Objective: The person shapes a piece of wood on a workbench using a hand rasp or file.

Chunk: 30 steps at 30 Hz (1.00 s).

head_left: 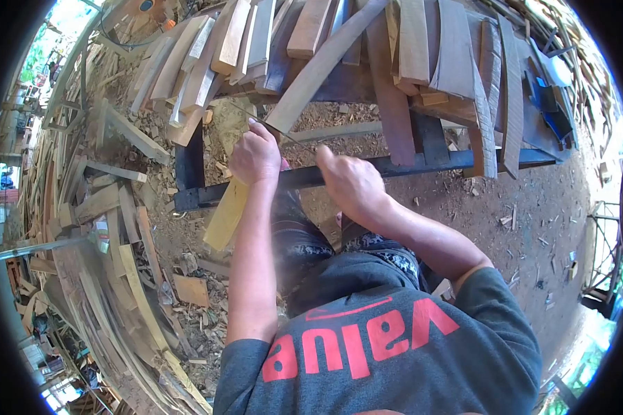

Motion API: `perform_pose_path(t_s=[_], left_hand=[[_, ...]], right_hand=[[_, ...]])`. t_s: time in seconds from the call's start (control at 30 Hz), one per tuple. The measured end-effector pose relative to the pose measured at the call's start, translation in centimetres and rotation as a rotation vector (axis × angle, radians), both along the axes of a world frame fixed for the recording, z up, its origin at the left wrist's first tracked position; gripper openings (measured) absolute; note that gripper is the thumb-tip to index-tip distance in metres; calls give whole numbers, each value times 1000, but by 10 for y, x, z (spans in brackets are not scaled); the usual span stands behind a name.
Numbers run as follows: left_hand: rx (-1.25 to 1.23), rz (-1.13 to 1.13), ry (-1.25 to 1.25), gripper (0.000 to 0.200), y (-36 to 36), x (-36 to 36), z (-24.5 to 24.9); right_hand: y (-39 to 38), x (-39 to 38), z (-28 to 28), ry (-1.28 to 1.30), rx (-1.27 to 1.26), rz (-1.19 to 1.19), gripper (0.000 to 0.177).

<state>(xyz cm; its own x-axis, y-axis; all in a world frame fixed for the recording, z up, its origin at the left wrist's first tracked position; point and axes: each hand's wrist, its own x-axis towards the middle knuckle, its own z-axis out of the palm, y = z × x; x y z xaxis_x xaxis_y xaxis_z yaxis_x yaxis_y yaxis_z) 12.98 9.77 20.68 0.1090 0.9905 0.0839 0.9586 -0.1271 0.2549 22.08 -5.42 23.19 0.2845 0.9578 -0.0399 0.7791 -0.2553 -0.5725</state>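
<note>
My left hand (255, 153) is closed beside the lower end of a long wooden strip (325, 66), its thumb pointing up. A thin dark rod or wire (294, 140) runs from near the left fingers to my right hand (353, 181), which is closed around its near end. Whether the left fingers hold the rod, the strip or both is too small to tell. The strip slants up to the right across other boards. Under my left wrist a pale yellow board (226, 216) hangs at a slant.
Many cut boards (412, 41) lie side by side on a dark metal frame (298, 178) in front of me. Long planks (111, 311) are stacked at the left. Wood scraps and chips litter the dirt floor (519, 228). More timber is piled at the upper right.
</note>
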Motion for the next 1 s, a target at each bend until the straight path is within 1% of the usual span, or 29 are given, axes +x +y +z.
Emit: perform_pose_path(t_s=[0.07, 0.13, 0.27, 0.3, 0.4, 0.47, 0.53, 0.57, 0.67, 0.7, 0.8, 0.83, 0.9, 0.93, 0.97, 1.0], left_hand=[[-13, -2, -7, 67, 2, 0, 0], [7, -12, -5, 67, 2, -1, 1], [25, -20, 12, 68, 3, -1, 0], [18, -15, 9, 68, 3, 0, 0], [-38, -15, -6, 67, 1, 0, 1], [85, -9, 46, 66, 4, 0, -6], [92, -11, 47, 67, 4, -1, -6], [89, -14, 48, 67, 5, -1, -5], [73, -3, 50, 67, 3, 0, -2], [67, 3, 46, 67, 3, 1, -1], [44, -4, 41, 67, 0, 0, -3], [54, -2, 37, 68, 3, 0, -7], [74, -2, 29, 68, 5, 0, -6], [28, -8, 13, 67, 4, -1, -3], [-19, -14, -4, 67, 5, -2, 0], [-16, -15, -7, 67, 4, -2, 1]], right_hand=[[27, -8, -5, 12, 9, -20, 9], [48, -11, -6, -64, 21, -25, 10], [8, 1, 2, -1, 32, 26, 10], [-4, 4, 9, -20, -54, 28, 9], [-3, 0, 7, -22, -48, 11, 10], [25, -7, -3, -6, -14, -2, 10], [49, -11, -8, -55, 26, -25, 10], [47, -10, -9, -43, 76, -13, 10], [13, -4, -3, -22, 59, -1, 10], [-1, -3, 1, -53, -16, -2, 11], [-4, -4, 4, -41, -59, -17, 11], [6, -7, -2, -18, 17, -25, 11], [39, -12, -1, -48, -10, -26, 10], [48, -12, 0, -83, -37, -23, 9], [49, -12, 1, -49, -8, -14, 7], [45, -11, 3, -52, -5, -15, 7]])
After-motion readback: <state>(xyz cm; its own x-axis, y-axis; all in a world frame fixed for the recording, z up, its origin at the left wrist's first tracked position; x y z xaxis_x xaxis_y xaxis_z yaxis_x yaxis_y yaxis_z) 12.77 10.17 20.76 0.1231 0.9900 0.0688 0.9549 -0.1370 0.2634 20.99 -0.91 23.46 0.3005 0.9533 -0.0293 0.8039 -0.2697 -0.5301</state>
